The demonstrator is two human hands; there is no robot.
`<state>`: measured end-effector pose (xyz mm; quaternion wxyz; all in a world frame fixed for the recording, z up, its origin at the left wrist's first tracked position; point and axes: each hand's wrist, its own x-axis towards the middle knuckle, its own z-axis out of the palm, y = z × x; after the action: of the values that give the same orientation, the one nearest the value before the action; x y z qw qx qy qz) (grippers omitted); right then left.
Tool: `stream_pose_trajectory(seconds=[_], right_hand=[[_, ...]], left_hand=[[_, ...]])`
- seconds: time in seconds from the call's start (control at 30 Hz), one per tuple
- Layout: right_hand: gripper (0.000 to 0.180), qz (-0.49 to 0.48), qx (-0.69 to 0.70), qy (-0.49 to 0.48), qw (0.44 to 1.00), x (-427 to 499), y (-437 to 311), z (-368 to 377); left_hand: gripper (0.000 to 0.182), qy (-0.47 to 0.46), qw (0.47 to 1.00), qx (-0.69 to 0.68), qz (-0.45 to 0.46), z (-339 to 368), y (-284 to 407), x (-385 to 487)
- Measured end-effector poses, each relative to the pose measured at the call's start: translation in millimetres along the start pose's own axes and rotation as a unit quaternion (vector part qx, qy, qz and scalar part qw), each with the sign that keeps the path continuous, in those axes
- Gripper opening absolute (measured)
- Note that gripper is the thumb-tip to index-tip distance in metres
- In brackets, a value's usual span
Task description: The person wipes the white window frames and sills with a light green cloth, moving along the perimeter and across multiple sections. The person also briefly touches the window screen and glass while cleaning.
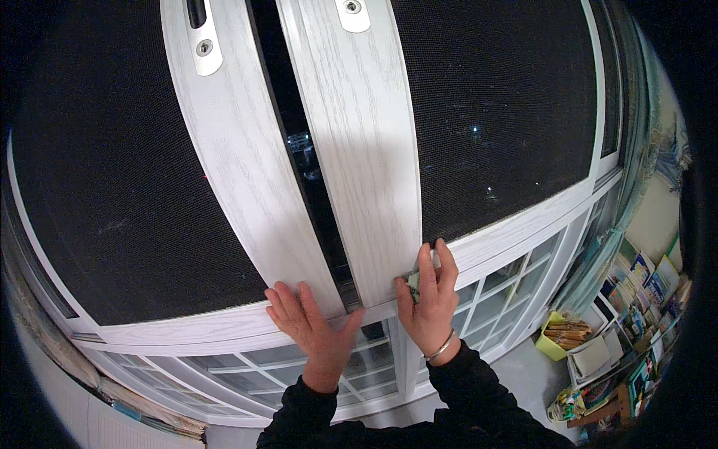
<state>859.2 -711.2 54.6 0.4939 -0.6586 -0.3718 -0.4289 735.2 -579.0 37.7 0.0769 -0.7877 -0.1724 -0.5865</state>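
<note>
Two white wood-grain screen frames stand side by side before me, a left frame (235, 146) and a right frame (364, 157), with a dark narrow gap (305, 151) between them. My left hand (314, 331) lies with fingers spread on the bottom corner of the left frame and holds nothing. My right hand (432, 297), with a bracelet at the wrist, presses a small pale green cloth (414, 283) against the bottom corner of the right frame. Most of the cloth is hidden under the fingers. Dark mesh fills the left screen (134, 185) and the right screen (499, 118).
Metal lock plates (205, 56) sit high on both frames. Below runs a row of gridded glass panes (499, 289). To the right hang a green curtain (603, 264), a yellow bin (552, 342) and stacked books (653, 286). A ribbed pale panel (106, 415) is at lower left.
</note>
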Motion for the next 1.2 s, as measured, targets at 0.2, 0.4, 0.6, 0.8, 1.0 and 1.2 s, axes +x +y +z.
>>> stream_pose_trajectory(seconds=[0.2,0.4,0.6,0.8,1.0,1.2], right_hand=[[0.068,0.003,-0.039,-0.012,0.999,-2.5,0.5,-0.3],[0.073,0.063,0.015,-0.059,0.996,-9.1,4.8,4.0],[0.064,0.074,0.145,-0.09,0.982,-5.9,10.6,-2.0],[0.045,0.001,0.336,-0.018,0.942,10.5,5.7,-13.9],[0.039,-0.197,0.192,0.002,0.961,20.2,2.1,29.2],[0.043,-0.21,0.078,-0.005,0.974,1.6,21.4,41.6]], left_hand=[[0.102,-0.009,1.0,0.025,0.0,5.2,10.5,-1.1],[0.071,0.06,0.997,0.038,0.029,25.5,17.6,-1.7],[0.063,0.099,0.982,0.142,0.08,35.3,17.5,2.4],[0.071,0.046,0.974,-0.183,-0.129,31.2,55.2,-24.9],[0.073,-0.021,0.969,-0.172,-0.174,33.8,69.9,-37.9],[0.068,0.026,0.966,-0.253,-0.049,51.4,66.0,-29.9]])
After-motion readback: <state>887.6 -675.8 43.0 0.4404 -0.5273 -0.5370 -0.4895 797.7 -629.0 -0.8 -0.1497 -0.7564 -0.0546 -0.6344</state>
